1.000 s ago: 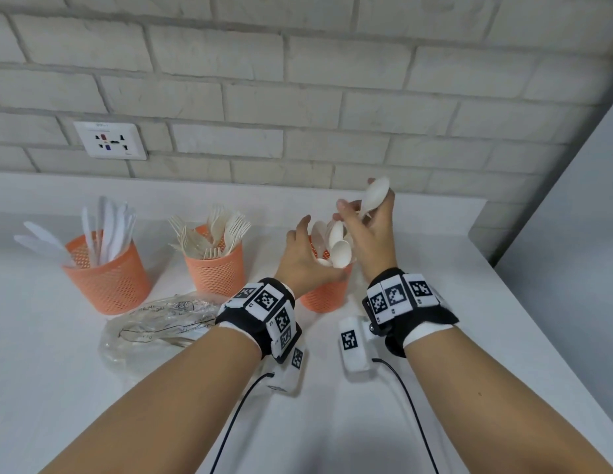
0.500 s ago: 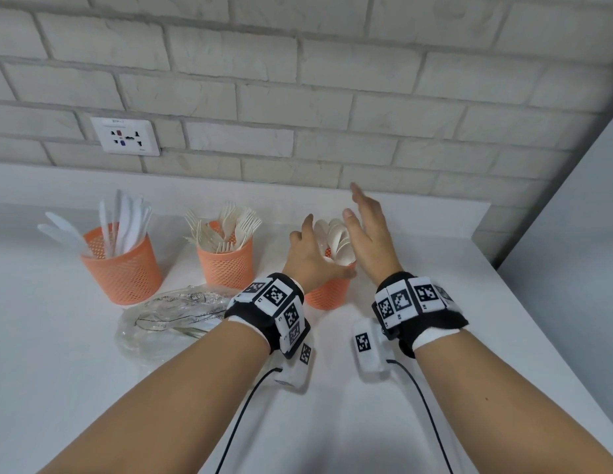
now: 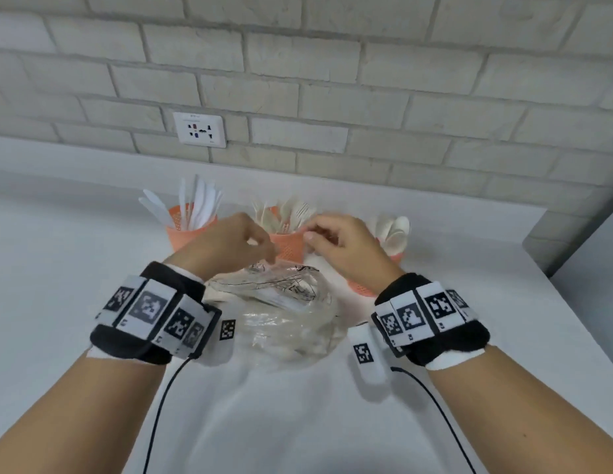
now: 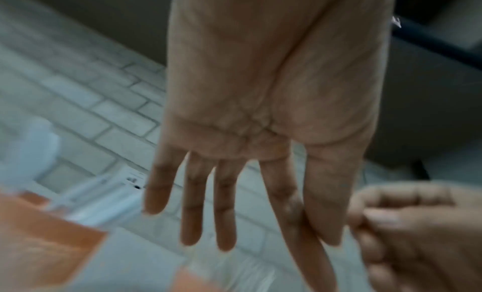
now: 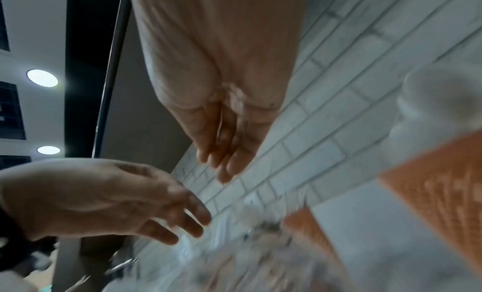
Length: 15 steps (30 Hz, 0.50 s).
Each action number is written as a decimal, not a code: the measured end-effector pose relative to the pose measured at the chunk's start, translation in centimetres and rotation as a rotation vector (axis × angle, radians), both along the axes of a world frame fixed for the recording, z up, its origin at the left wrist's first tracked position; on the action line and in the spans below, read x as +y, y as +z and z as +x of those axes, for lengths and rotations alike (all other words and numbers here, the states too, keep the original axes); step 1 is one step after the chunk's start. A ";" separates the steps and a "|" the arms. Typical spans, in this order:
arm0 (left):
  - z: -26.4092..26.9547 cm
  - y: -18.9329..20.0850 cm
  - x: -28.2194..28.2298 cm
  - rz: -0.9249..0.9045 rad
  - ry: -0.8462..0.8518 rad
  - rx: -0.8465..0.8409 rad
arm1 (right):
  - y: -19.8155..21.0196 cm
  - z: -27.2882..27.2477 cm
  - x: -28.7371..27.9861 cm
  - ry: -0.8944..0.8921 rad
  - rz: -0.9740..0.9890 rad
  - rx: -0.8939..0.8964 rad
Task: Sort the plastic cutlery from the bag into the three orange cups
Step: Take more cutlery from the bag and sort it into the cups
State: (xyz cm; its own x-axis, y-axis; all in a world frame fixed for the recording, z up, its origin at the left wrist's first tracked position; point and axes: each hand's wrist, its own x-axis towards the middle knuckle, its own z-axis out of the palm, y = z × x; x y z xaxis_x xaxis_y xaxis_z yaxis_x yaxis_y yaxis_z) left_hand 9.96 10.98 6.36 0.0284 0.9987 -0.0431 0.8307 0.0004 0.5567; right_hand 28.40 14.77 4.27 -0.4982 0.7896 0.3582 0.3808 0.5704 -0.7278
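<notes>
The bag [image 3: 284, 316] lies crumpled on the counter [image 3: 75, 285] just in front of the three cups [image 3: 288, 246], mouth toward the cups and long axis running roughly from me to the wall — what cutlery remains inside is too blurred to tell. My left hand [image 3: 226, 244] and right hand [image 3: 342, 248] hover at the mouth, fingers loosely curled and grasping nothing that I can see. I would pinch opposite edges of the mouth and spread it wide before reaching in — one piece at a time.
</notes>
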 end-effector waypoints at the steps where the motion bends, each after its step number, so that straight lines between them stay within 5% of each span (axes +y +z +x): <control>1: -0.8 -1.3 -0.1 -0.099 -0.006 0.104 | -0.7 -1.1 -0.7 0.072 -0.054 -0.087; 4: -1.8 -5.0 -0.3 -0.234 0.059 0.281 | -3.7 -3.5 -2.0 0.149 -0.108 -0.418; 8: -3.3 -7.3 -1.4 -0.227 0.078 0.290 | -5.7 -5.1 -2.7 0.088 -0.068 -0.735; 12: -5.2 -7.8 -2.6 -0.376 0.029 0.088 | -5.7 -6.6 -4.3 0.088 -0.042 -1.005; 15: -6.8 -8.6 -3.7 -0.321 0.022 -0.129 | -7.0 -8.1 -5.5 0.018 -0.040 -1.004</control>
